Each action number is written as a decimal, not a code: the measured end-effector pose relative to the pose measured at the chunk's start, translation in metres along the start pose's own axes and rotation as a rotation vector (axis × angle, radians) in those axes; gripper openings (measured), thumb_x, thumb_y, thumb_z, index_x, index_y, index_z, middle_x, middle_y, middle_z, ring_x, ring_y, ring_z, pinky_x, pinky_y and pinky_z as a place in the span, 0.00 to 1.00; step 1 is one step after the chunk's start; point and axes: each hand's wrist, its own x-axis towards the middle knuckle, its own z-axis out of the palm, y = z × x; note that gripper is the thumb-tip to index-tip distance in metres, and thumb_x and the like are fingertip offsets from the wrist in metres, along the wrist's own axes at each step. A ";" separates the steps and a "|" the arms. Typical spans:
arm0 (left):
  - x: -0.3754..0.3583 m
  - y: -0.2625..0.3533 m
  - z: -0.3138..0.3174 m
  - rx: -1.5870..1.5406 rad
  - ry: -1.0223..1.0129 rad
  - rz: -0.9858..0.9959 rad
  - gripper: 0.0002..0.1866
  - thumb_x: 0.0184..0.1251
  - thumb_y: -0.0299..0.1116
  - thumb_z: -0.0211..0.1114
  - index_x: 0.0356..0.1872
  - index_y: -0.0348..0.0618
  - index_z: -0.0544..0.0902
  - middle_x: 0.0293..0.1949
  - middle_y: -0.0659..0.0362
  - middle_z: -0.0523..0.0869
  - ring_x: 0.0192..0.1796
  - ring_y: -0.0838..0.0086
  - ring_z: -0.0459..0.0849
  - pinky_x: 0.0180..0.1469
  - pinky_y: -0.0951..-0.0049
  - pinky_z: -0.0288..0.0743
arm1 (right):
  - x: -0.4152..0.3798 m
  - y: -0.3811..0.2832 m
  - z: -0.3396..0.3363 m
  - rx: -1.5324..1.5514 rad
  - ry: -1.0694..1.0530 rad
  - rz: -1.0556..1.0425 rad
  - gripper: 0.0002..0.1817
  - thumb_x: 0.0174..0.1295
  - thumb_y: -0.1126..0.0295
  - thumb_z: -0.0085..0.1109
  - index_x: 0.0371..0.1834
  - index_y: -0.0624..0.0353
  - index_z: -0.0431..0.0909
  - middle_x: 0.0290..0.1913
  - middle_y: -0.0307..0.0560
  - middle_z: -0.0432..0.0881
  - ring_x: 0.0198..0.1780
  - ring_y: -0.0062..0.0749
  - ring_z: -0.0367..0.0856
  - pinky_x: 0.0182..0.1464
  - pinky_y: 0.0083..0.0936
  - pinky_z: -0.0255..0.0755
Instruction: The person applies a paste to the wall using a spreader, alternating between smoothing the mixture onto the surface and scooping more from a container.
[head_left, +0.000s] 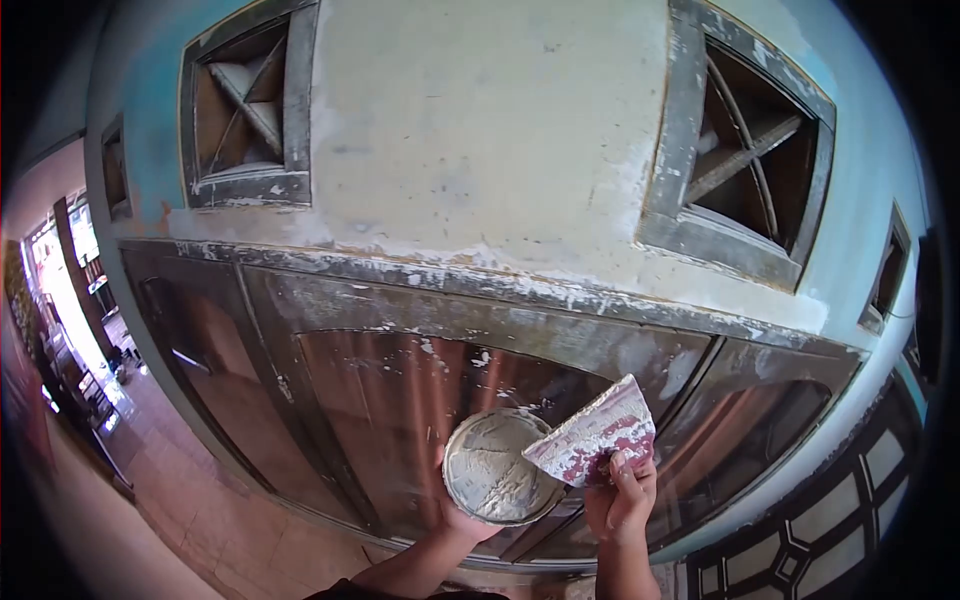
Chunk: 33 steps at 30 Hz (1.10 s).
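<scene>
From below and behind, my left hand (pixel 470 522) holds a round tub (pixel 453 490) with pale putty (pixel 497 460) spread inside it. Fingers of that hand wrap the tub's left side and underside. My right hand (pixel 628 498) grips a putty scraper (pixel 630 440) with a wide, dark red blade, thumb pressed on its face. White putty smears cover much of the blade, thickest along its upper edge. The blade's left corner overlaps the tub's right rim in this view.
Ahead stands a wall (pixel 480 130) with worn patches and filler marks. Two framed vents with crossed bars, left vent (pixel 245 110) and right vent (pixel 750 150), flank it. Below runs a paint-spattered wooden frame (pixel 450 280) over glass panes (pixel 380 400). Tiled floor (pixel 190 490) lies lower left.
</scene>
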 end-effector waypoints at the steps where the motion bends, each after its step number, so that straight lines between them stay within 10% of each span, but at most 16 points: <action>1: 0.001 0.006 -0.001 -0.017 -0.017 -0.007 0.49 0.70 0.76 0.43 0.78 0.45 0.64 0.75 0.47 0.70 0.74 0.49 0.71 0.73 0.41 0.66 | 0.001 0.006 -0.001 -0.026 -0.017 -0.033 0.15 0.71 0.79 0.56 0.60 0.66 0.74 0.51 0.47 0.85 0.50 0.30 0.86 0.59 0.34 0.79; 20: -0.013 0.141 0.001 -0.127 -0.125 0.148 0.48 0.68 0.77 0.47 0.77 0.50 0.67 0.74 0.50 0.71 0.73 0.49 0.71 0.71 0.39 0.68 | 0.019 0.075 0.128 -0.719 -0.505 -0.342 0.23 0.70 0.84 0.52 0.68 0.77 0.70 0.62 0.60 0.82 0.61 0.39 0.82 0.63 0.28 0.72; 22: -0.026 0.169 0.003 0.112 0.088 0.324 0.49 0.67 0.78 0.48 0.77 0.50 0.66 0.74 0.49 0.71 0.73 0.47 0.71 0.71 0.37 0.68 | 0.034 0.072 0.165 -1.192 -0.766 -0.722 0.25 0.67 0.87 0.50 0.69 0.79 0.66 0.67 0.69 0.75 0.67 0.54 0.79 0.67 0.37 0.73; 25: -0.050 0.220 0.017 0.135 -0.141 0.453 0.52 0.66 0.79 0.49 0.79 0.48 0.62 0.76 0.44 0.67 0.73 0.38 0.69 0.69 0.28 0.68 | 0.044 0.095 0.196 -1.482 -0.828 -0.916 0.26 0.63 0.86 0.57 0.66 0.80 0.70 0.68 0.75 0.73 0.69 0.65 0.75 0.70 0.50 0.71; 29: -0.082 0.291 0.022 0.503 -0.212 0.667 0.57 0.62 0.79 0.56 0.80 0.44 0.58 0.76 0.38 0.64 0.73 0.29 0.65 0.67 0.26 0.70 | 0.057 0.128 0.237 -1.821 -0.855 -1.308 0.26 0.71 0.67 0.52 0.65 0.77 0.74 0.70 0.71 0.72 0.72 0.58 0.74 0.75 0.48 0.65; 33: -0.103 0.311 0.024 0.456 -0.171 0.818 0.54 0.65 0.77 0.54 0.81 0.45 0.57 0.75 0.38 0.66 0.72 0.28 0.67 0.68 0.26 0.69 | 0.073 0.166 0.274 -1.876 -0.783 -1.364 0.29 0.67 0.67 0.50 0.69 0.74 0.72 0.77 0.71 0.63 0.78 0.61 0.64 0.77 0.53 0.59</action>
